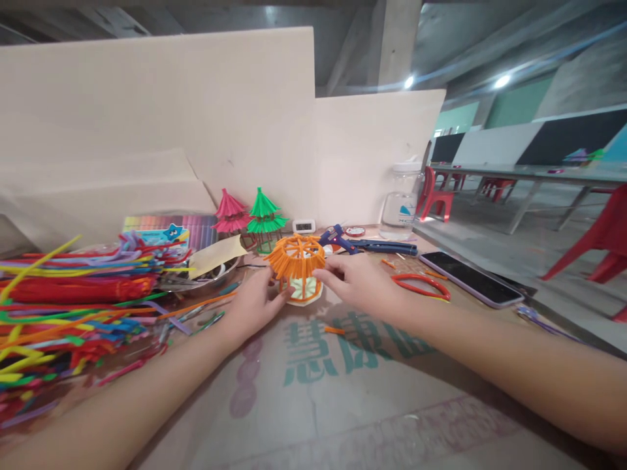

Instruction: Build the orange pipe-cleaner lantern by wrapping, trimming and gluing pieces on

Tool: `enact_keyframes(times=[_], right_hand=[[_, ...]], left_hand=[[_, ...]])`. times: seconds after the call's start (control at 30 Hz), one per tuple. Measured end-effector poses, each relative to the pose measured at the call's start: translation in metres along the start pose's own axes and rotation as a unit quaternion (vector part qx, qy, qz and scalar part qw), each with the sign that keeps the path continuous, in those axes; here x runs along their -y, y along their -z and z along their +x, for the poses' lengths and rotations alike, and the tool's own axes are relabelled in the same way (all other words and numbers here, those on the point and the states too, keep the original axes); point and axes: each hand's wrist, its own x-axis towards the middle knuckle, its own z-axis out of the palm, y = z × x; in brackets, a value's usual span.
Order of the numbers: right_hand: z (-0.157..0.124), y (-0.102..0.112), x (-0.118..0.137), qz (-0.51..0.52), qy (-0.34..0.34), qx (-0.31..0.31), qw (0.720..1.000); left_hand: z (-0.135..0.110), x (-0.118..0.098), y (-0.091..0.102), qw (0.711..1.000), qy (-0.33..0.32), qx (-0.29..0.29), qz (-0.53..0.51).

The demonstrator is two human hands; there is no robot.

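An orange pipe-cleaner pavilion [296, 261] stands on a pale round base on the cardboard-covered table [343, 398]. My left hand [255, 303] touches its left side with fingers curled against the base. My right hand [355, 281] pinches the right edge of the orange roof with thumb and fingers. Behind it stand a pink pavilion [229, 212] and a green pavilion [264, 215].
A heap of coloured pipe cleaners [68, 294] fills the left. A blue glue gun [337, 238], red-handled scissors [421, 285], a phone [473, 277], a small clock [304, 226] and a clear jar [400, 202] lie behind and to the right. Beige boards wall off the back.
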Motion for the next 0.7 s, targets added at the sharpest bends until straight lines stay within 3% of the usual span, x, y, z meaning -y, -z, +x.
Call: enact_keyframes(times=[0.07,0.27,0.5,0.7], right_hand=[[0.000,0.005,-0.003,-0.001,0.014,-0.004,1.000],[0.007,0.017,-0.017,-0.056,0.170,-0.013,0.984],[0.010,0.010,-0.021,-0.062,0.226,-0.032,0.972],[0.008,0.007,-0.020,-0.082,0.237,-0.050,0.967]], left_hand=[[0.000,0.000,0.000,1.000,-0.003,0.000,-0.006],[0.000,-0.002,0.001,1.000,-0.011,-0.004,-0.012],[0.000,-0.004,0.002,1.000,-0.013,0.002,-0.001],[0.000,-0.001,0.000,1.000,-0.021,0.010,0.009]])
